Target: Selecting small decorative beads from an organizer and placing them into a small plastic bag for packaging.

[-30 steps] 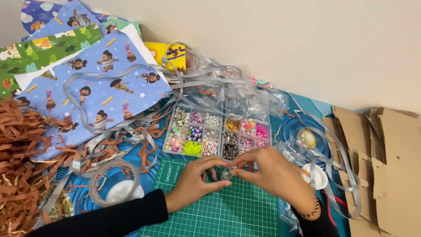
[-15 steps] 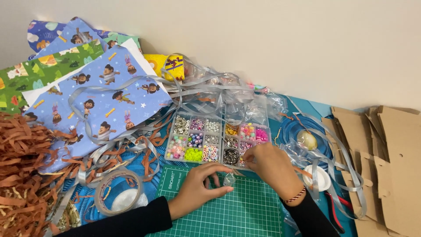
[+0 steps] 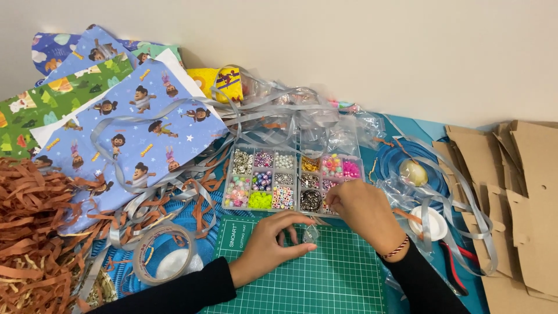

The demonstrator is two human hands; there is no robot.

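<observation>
My left hand (image 3: 273, 244) rests on the green cutting mat (image 3: 314, 279), its fingertips pinching a small clear teardrop-shaped piece (image 3: 310, 234). My right hand (image 3: 361, 210) is over the near right corner of the clear compartmented bead box (image 3: 290, 177), fingers curled down into a compartment of small beads; what they pinch is hidden. The box holds several colours of beads, and its clear lid stands open at the back. A thin bracelet is on my right wrist.
Blue cartoon wrapping paper (image 3: 139, 125) and green wrapping paper (image 3: 52, 102) lie at left with brown paper shred (image 3: 35, 232). Silver ribbon (image 3: 273, 110) tangles behind the box. A tape roll (image 3: 164, 253), a white dish (image 3: 430, 224) and cardboard pieces (image 3: 517, 192) lie around.
My right hand has left my left hand and reached up to the bead box. The left hand stays on the mat with the clear piece. The view has shifted slightly.
</observation>
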